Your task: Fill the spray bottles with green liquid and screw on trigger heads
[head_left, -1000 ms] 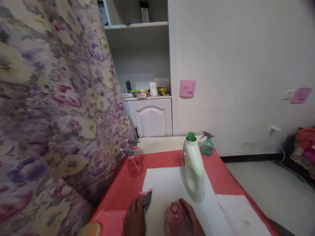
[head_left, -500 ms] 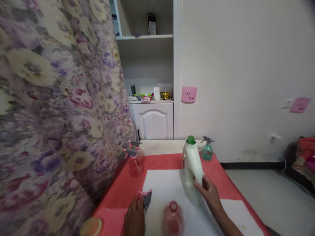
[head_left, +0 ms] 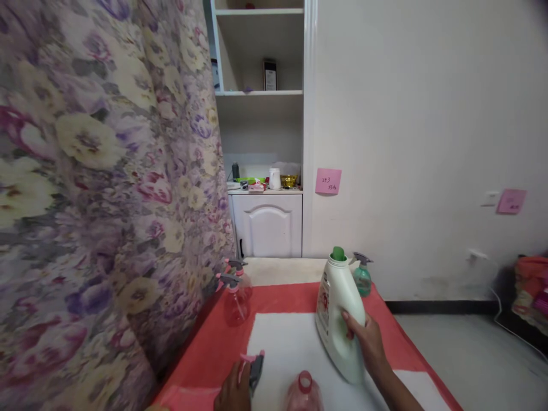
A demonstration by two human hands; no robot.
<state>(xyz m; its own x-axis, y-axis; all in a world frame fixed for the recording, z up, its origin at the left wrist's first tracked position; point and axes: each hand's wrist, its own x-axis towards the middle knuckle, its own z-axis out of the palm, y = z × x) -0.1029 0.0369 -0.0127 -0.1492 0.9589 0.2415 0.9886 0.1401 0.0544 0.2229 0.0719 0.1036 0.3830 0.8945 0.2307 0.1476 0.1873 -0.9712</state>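
Note:
My right hand (head_left: 369,338) grips the handle of a pale green detergent jug (head_left: 338,308), whose mouth is uncapped with a green pouring spout in it. The jug leans slightly to the left at the top, and its printed label faces left. My left hand (head_left: 234,388) is closed around a grey and pink spray trigger head (head_left: 256,370), at the left edge of the white sheet (head_left: 278,337). Between the hands stands a clear pink bottle (head_left: 303,394) with an open neck; its lower part is cut off by the frame.
Two pink spray bottles (head_left: 237,308) stand at the left of the red-covered table (head_left: 201,342). Behind the jug is a green spray bottle (head_left: 363,279). A floral curtain (head_left: 107,200) hangs along the left, and a white cabinet (head_left: 269,225) stands beyond the table.
The view has tilted upward, so the table sits lower in it. My right hand has closed further round the jug's handle, and the jug has turned, showing more label. My left hand keeps the trigger head.

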